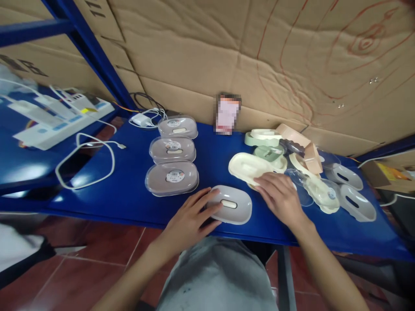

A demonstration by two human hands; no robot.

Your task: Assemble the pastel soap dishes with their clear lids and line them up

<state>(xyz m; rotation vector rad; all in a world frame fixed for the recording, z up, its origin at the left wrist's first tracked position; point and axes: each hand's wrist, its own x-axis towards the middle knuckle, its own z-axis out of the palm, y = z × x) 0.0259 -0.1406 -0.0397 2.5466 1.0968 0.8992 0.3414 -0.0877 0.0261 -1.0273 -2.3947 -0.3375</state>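
Hardly any writing can be read here. Dark printed characters sit on the cardboard sheet (207, 56) behind the counter, near the top left corner and at the left edge, but they are upside down and cut off, so they cannot be made out. Round stickers lie under the clear lids of three boxes (172, 177) in a row; their print is too small to read. A small card (227, 113) leaning on the cardboard is blurred out.
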